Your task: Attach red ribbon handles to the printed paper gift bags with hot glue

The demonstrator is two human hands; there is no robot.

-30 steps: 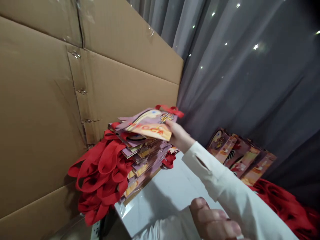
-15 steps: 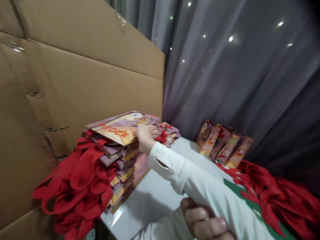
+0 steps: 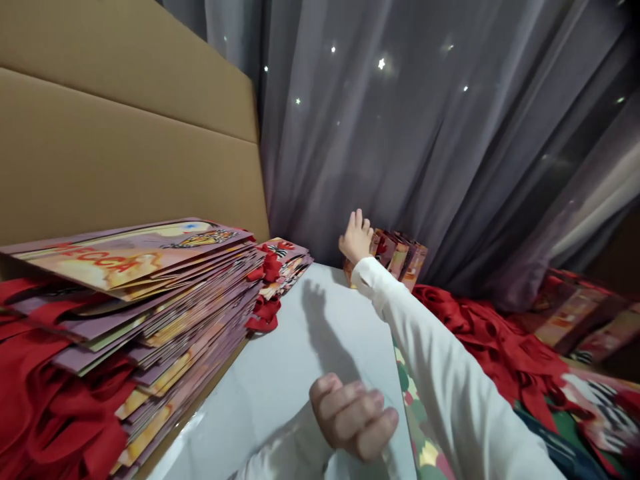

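Note:
Stretched out over the white table, my right hand has its fingers apart and holds nothing. It is in front of a row of small upright printed paper gift bags, partly covering them; whether it touches them I cannot tell. My left hand is above the table near the bottom, palm turned up and fingers curled, with nothing visible in them. On the left stands a tall stack of flat printed paper bags with red ribbon handles. The top bag shows a butterfly and red lettering.
A cardboard wall rises behind the stack. A smaller pile of printed bags lies at the back. Grey curtains with small star lights hang behind. On the right are a heap of red ribbon and more upright bags.
My right hand has left the top of the stack and moved right to the upright bags, fingers spread. My left hand is now apart from the right sleeve. The view has turned right.

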